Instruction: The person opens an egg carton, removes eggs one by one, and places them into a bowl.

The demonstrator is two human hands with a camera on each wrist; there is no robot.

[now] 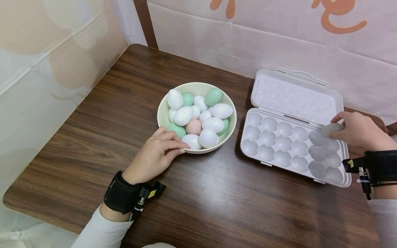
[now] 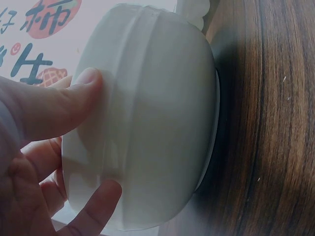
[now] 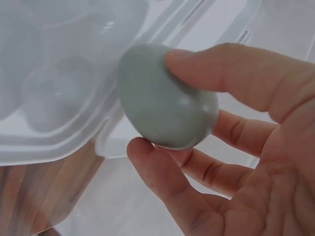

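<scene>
A pale green bowl point(image 1: 229, 129) holds several white, green and pink eggs point(image 1: 214, 123) at the table's middle. My left hand point(image 1: 156, 153) holds the bowl's near rim, thumb and fingers curled on its outer wall point(image 2: 157, 137). To the right lies an open white egg tray point(image 1: 288, 144) with empty cups and its lid point(image 1: 294, 96) folded back. My right hand point(image 1: 359, 132) hovers over the tray's far right corner, pinching a grey-green egg point(image 3: 165, 98) between thumb and fingers; the same egg point(image 1: 331, 129) shows just above the cups.
The dark wooden table point(image 1: 198, 199) is bordered by a pale printed wall cloth point(image 1: 279, 44) at the back and left. Both wrists wear black straps point(image 1: 121, 194) with small cameras.
</scene>
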